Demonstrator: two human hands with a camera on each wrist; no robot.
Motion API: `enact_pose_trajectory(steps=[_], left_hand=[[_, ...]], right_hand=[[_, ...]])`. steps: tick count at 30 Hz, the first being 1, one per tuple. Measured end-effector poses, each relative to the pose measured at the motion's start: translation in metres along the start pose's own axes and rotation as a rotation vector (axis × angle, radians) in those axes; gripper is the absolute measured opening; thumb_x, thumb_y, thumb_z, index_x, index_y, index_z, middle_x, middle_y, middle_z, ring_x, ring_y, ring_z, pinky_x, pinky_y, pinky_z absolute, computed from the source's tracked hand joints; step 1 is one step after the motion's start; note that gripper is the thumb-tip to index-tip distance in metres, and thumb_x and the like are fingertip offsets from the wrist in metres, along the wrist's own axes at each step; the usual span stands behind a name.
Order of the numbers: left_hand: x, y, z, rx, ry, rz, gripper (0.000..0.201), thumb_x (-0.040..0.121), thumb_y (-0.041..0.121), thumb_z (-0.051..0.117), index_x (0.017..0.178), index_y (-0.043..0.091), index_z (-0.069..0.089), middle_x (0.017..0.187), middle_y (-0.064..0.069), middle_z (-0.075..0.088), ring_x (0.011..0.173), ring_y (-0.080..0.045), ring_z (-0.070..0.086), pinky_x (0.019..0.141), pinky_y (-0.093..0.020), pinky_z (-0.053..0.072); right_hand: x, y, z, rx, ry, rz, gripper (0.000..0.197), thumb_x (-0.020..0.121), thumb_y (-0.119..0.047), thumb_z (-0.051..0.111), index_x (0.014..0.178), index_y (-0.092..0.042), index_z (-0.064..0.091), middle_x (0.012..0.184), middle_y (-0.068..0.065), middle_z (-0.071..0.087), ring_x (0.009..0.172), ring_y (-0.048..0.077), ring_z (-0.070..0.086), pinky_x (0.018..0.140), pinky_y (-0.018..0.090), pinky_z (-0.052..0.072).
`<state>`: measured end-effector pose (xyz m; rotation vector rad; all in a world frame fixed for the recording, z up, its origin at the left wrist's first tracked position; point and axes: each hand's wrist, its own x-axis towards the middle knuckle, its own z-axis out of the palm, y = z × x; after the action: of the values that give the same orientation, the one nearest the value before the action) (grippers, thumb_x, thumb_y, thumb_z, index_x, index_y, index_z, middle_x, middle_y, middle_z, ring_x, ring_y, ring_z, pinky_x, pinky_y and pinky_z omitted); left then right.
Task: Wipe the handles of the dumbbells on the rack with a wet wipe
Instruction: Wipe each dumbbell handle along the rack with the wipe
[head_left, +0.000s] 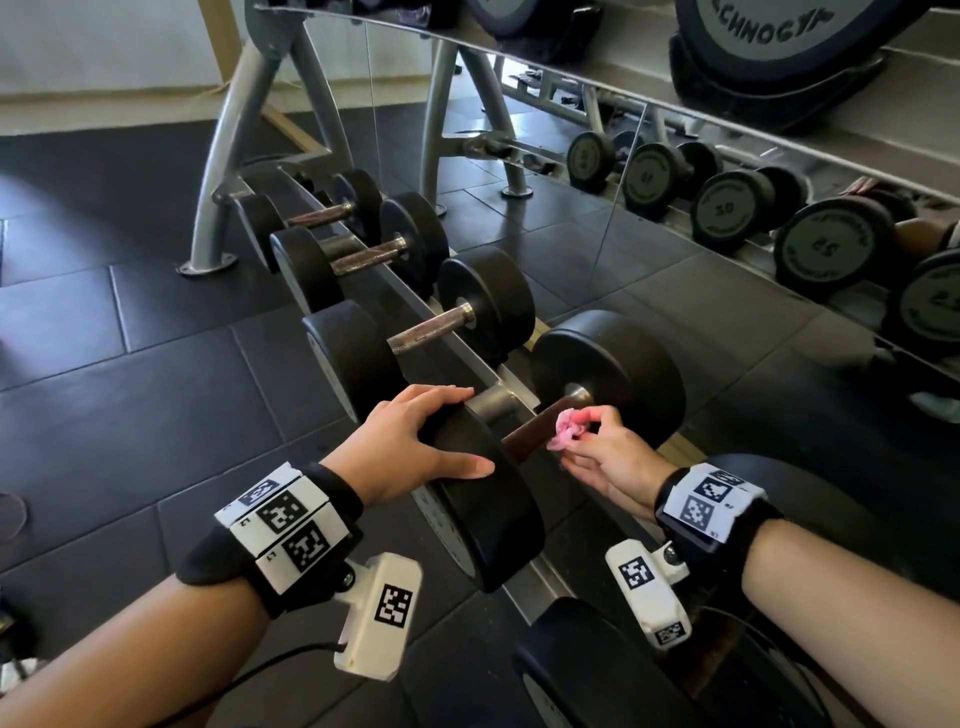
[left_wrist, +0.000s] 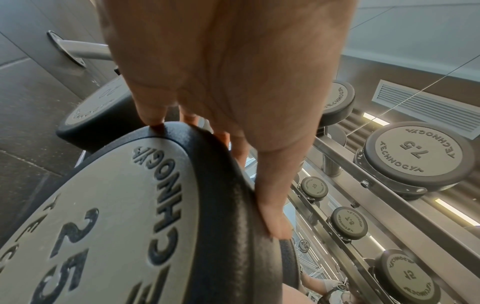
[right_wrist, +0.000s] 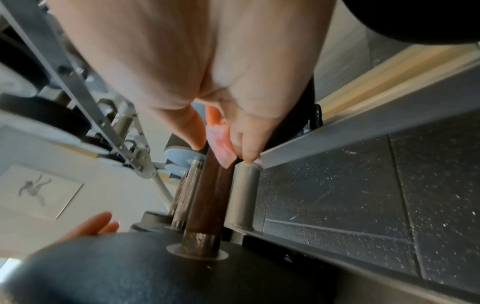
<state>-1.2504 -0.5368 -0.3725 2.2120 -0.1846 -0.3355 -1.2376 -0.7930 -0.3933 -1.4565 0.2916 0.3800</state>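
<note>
Left hand (head_left: 415, 447) lies spread over the near weight head (head_left: 483, 499) of the dumbbell at frame center, fingers straight along the black rim, thumb pointing to 3 o'clock. Left wrist view: same left hand (left_wrist: 228, 82) with fingertips (left_wrist: 275, 228) on the rim of the head (left_wrist: 103, 216) marked 25.

Right hand (head_left: 608, 457) sits at 3 o'clock of the left hand, pinching a crumpled pink wet wipe (head_left: 569, 428) between thumb and fingers. The wipe touches the brown handle (head_left: 535, 431) of that dumbbell, toward the far weight head (head_left: 623, 374). Right wrist view: right hand (right_wrist: 207, 61) pinches the wipe (right_wrist: 221, 148) against the handle (right_wrist: 207, 201), which runs toward 6 o'clock into the near head (right_wrist: 130, 273); the left hand's fingertips (right_wrist: 101, 224) show at 8 o'clock.

The dumbbell lies across the grey rack rail (head_left: 488, 374), which runs from 6 o'clock up to 11 o'clock. 3 more dumbbells line the rail toward 11 o'clock: the next dumbbell (head_left: 431, 327), the third dumbbell (head_left: 363, 254) and the farthest dumbbell (head_left: 317, 213), all with rusty-looking handles. Another black weight head (head_left: 587, 670) sits at 6 o'clock.

A mirror (head_left: 675, 156) at 1 o'clock reflects a row of dumbbells. Rack leg (head_left: 218, 197) stands at 10 o'clock on the dark floor tiles (head_left: 130, 405). Both wrists wear black bands with white marker tags.
</note>
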Motion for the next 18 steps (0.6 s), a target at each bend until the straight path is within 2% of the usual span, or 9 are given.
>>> enact_pose_trajectory(steps=[2,5,7,8,10,13,16,18], left_hand=[[0.000,0.000,0.000,0.002,-0.001,-0.001,0.097,0.050,0.070,0.076,0.139,0.050,0.043,0.140,0.023,0.037,0.137,-0.015,0.033,0.116,-0.047,0.034],[0.001,0.000,0.000,-0.008,0.000,0.004,0.101,0.045,0.073,0.074,0.139,0.049,0.045,0.140,0.021,0.039,0.137,-0.016,0.035,0.115,-0.046,0.035],[0.001,-0.002,0.000,-0.016,0.000,0.004,0.102,0.045,0.074,0.075,0.139,0.049,0.045,0.139,0.019,0.040,0.136,-0.016,0.037,0.114,-0.045,0.036],[0.001,-0.002,0.000,-0.015,-0.002,0.003,0.102,0.045,0.074,0.075,0.139,0.049,0.045,0.139,0.019,0.040,0.136,-0.016,0.037,0.114,-0.046,0.036],[0.001,-0.002,0.000,-0.009,-0.010,-0.002,0.102,0.045,0.074,0.075,0.139,0.050,0.044,0.140,0.019,0.039,0.135,-0.016,0.037,0.113,-0.046,0.037],[0.000,-0.001,0.000,-0.018,-0.006,-0.002,0.099,0.045,0.071,0.076,0.137,0.049,0.046,0.137,0.019,0.040,0.133,-0.016,0.039,0.113,-0.044,0.038],[0.000,0.003,-0.001,-0.022,-0.007,-0.005,0.097,0.048,0.067,0.077,0.138,0.047,0.047,0.137,0.018,0.040,0.132,-0.016,0.040,0.113,-0.044,0.039],[-0.001,0.004,-0.001,-0.015,-0.008,-0.006,0.097,0.048,0.067,0.077,0.139,0.047,0.046,0.138,0.017,0.040,0.133,-0.017,0.038,0.113,-0.045,0.038]], right_hand=[[0.000,0.001,-0.004,0.006,-0.017,0.009,0.040,0.099,0.009,0.042,0.137,-0.001,0.040,0.130,0.024,0.057,0.126,0.026,0.057,0.108,0.037,0.043],[-0.004,0.007,-0.004,0.001,-0.114,0.030,0.037,0.098,0.012,0.038,0.131,0.000,0.049,0.113,0.026,0.065,0.102,0.011,0.066,0.099,0.028,0.049],[-0.004,0.010,-0.004,-0.008,-0.181,0.051,0.036,0.096,0.016,0.036,0.118,-0.003,0.057,0.105,0.016,0.066,0.096,0.009,0.069,0.091,0.022,0.052],[-0.002,0.011,-0.006,0.008,-0.192,0.055,0.037,0.096,0.017,0.036,0.113,-0.005,0.059,0.103,0.012,0.065,0.096,0.009,0.069,0.090,0.022,0.053],[0.003,0.010,-0.013,0.056,-0.178,0.050,0.035,0.096,0.017,0.037,0.115,-0.004,0.058,0.104,0.012,0.062,0.099,0.012,0.065,0.098,0.031,0.050],[0.012,0.010,-0.019,0.144,-0.133,0.040,0.032,0.096,0.016,0.038,0.120,0.002,0.053,0.096,0.012,0.060,0.100,0.018,0.058,0.114,0.043,0.038],[0.010,0.014,-0.017,0.157,-0.147,0.040,0.034,0.096,0.017,0.038,0.119,0.000,0.054,0.099,0.011,0.065,0.108,0.018,0.061,0.114,0.039,0.037],[0.004,0.017,-0.012,0.087,-0.266,0.070,0.041,0.091,0.021,0.033,0.117,0.000,0.057,0.109,0.013,0.066,0.115,0.019,0.062,0.107,0.031,0.042]])
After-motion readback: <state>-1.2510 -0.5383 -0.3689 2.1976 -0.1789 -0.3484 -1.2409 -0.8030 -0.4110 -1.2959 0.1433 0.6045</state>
